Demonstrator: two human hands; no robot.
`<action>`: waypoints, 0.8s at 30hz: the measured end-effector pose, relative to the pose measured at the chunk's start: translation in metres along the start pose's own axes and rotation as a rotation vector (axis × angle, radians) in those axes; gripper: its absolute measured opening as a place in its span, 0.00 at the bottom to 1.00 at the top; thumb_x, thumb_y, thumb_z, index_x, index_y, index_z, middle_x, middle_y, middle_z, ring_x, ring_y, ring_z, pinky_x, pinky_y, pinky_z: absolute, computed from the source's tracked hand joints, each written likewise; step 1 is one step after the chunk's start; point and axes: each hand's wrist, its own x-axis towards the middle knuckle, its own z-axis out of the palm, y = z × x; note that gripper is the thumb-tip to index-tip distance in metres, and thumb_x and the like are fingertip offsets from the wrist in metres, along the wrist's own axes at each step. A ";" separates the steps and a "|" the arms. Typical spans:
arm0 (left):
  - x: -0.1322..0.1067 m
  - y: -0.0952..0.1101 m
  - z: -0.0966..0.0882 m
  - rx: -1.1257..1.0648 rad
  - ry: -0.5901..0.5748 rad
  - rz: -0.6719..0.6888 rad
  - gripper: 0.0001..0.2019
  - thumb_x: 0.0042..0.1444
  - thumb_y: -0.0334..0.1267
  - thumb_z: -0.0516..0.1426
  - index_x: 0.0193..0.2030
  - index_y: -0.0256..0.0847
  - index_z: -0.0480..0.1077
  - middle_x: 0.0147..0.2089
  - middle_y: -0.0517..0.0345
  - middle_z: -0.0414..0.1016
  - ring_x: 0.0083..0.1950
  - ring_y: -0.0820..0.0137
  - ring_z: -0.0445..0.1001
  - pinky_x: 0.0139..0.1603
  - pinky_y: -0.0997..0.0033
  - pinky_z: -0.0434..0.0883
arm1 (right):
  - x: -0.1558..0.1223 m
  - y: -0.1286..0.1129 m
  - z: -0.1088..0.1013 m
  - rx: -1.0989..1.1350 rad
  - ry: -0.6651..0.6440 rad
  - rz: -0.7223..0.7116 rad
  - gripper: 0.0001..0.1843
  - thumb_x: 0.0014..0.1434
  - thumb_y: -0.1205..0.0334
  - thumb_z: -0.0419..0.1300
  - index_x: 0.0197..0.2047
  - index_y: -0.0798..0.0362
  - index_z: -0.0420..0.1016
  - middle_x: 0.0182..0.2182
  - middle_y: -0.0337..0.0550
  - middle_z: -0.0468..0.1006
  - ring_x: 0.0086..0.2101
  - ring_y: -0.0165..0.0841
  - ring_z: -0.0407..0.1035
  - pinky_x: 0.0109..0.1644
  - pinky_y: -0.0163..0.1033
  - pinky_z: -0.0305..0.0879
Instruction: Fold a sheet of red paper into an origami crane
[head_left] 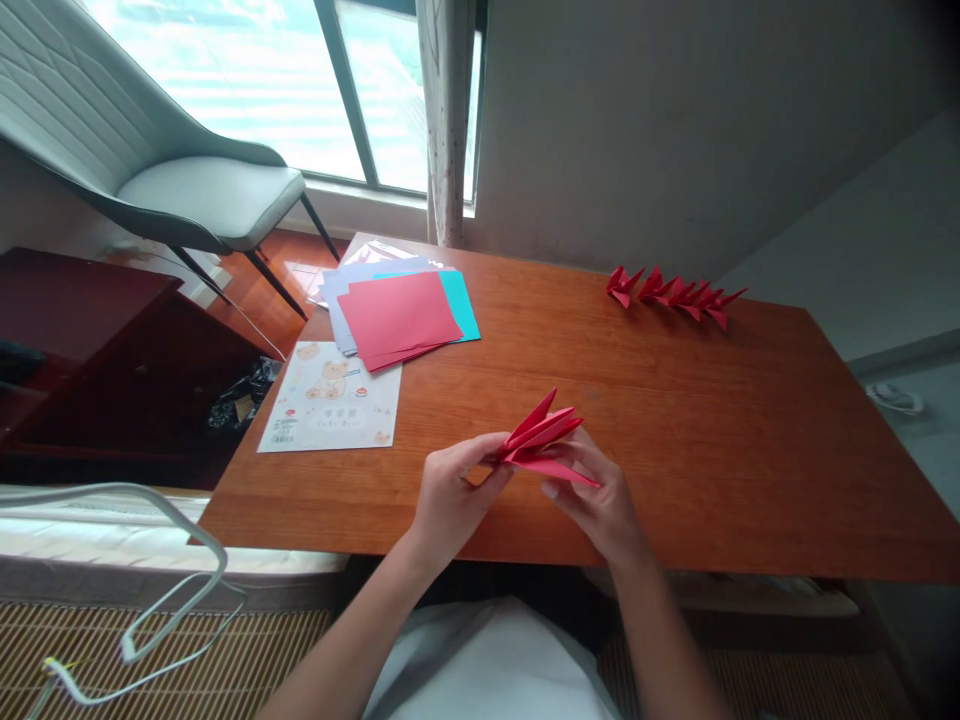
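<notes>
A red origami figure (544, 432), crane-like with several long pointed flaps, is held above the near middle of the table. My left hand (457, 490) pinches its left end between thumb and fingers. On the other side, my right hand (600, 490) has its fingers behind the right part of the figure, partly hidden by a flap that slants down to the right. The right thumb sits just below that flap. Farther back on the right, several finished red origami figures (675, 295) of similar pointed shape stand in a row.
Red paper sheets (405, 315) lie over blue and lilac ones at the table's (750, 450) far left. Beside them is a white printed packet (330, 400) with a bear drawing. A grey chair (210, 195) stands by the window. A white hanger-like frame (172, 510) juts in at lower left.
</notes>
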 end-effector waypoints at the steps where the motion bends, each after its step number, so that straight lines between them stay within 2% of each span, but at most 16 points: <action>1: 0.000 -0.001 -0.002 0.056 0.009 0.040 0.09 0.58 0.32 0.62 0.46 0.42 0.79 0.42 0.54 0.85 0.36 0.67 0.83 0.42 0.69 0.81 | 0.000 -0.001 -0.007 -0.015 -0.038 -0.017 0.15 0.58 0.56 0.69 0.49 0.46 0.80 0.56 0.49 0.74 0.58 0.43 0.68 0.59 0.47 0.69; 3: 0.001 -0.003 -0.005 0.152 0.024 0.117 0.10 0.58 0.31 0.61 0.46 0.43 0.79 0.43 0.54 0.85 0.37 0.67 0.84 0.42 0.70 0.80 | 0.002 -0.006 -0.021 -0.041 -0.059 -0.066 0.18 0.61 0.51 0.65 0.53 0.45 0.77 0.62 0.50 0.68 0.62 0.46 0.64 0.58 0.49 0.69; 6: 0.002 -0.006 -0.006 0.251 0.019 0.210 0.11 0.60 0.30 0.60 0.48 0.43 0.78 0.44 0.54 0.85 0.40 0.66 0.84 0.44 0.70 0.80 | 0.009 -0.022 -0.034 -0.132 0.122 -0.239 0.14 0.65 0.50 0.60 0.49 0.45 0.78 0.55 0.49 0.73 0.58 0.45 0.66 0.57 0.51 0.69; 7: 0.003 -0.006 -0.006 0.274 0.016 0.233 0.11 0.60 0.30 0.60 0.48 0.43 0.78 0.44 0.54 0.85 0.40 0.66 0.84 0.44 0.70 0.80 | 0.012 -0.031 -0.035 -0.189 0.135 -0.289 0.12 0.65 0.51 0.60 0.47 0.45 0.79 0.52 0.48 0.75 0.56 0.45 0.68 0.59 0.52 0.67; 10: 0.003 -0.008 -0.004 0.316 0.010 0.282 0.10 0.61 0.31 0.60 0.49 0.43 0.77 0.45 0.54 0.85 0.42 0.66 0.84 0.45 0.71 0.79 | 0.025 -0.055 -0.028 -0.494 0.007 -0.400 0.09 0.63 0.63 0.63 0.46 0.44 0.80 0.45 0.45 0.79 0.47 0.41 0.72 0.55 0.51 0.69; 12: 0.003 -0.009 -0.003 0.322 0.006 0.295 0.09 0.62 0.32 0.60 0.49 0.42 0.76 0.45 0.54 0.85 0.42 0.67 0.84 0.46 0.72 0.79 | 0.035 -0.067 -0.020 -0.660 -0.121 -0.470 0.09 0.62 0.67 0.64 0.44 0.44 0.80 0.41 0.43 0.81 0.44 0.40 0.72 0.52 0.50 0.70; 16: 0.001 -0.012 -0.003 0.303 0.010 0.274 0.11 0.62 0.32 0.60 0.50 0.43 0.76 0.46 0.54 0.85 0.43 0.66 0.84 0.46 0.70 0.80 | 0.049 -0.074 -0.011 -0.836 -0.270 -0.441 0.06 0.64 0.65 0.62 0.42 0.46 0.80 0.37 0.43 0.81 0.40 0.39 0.72 0.47 0.48 0.71; 20: 0.001 -0.014 -0.004 0.278 0.004 0.228 0.13 0.61 0.32 0.60 0.53 0.43 0.76 0.48 0.53 0.84 0.44 0.65 0.84 0.48 0.66 0.81 | 0.052 -0.072 -0.011 -0.927 -0.334 -0.422 0.05 0.66 0.62 0.61 0.41 0.47 0.80 0.37 0.44 0.82 0.39 0.38 0.72 0.45 0.47 0.70; 24: 0.001 -0.015 -0.002 0.270 -0.002 0.221 0.14 0.61 0.32 0.60 0.54 0.43 0.75 0.48 0.52 0.84 0.45 0.65 0.84 0.48 0.67 0.80 | 0.053 -0.070 -0.009 -0.950 -0.351 -0.418 0.06 0.66 0.61 0.61 0.40 0.47 0.80 0.36 0.44 0.82 0.37 0.38 0.72 0.43 0.45 0.70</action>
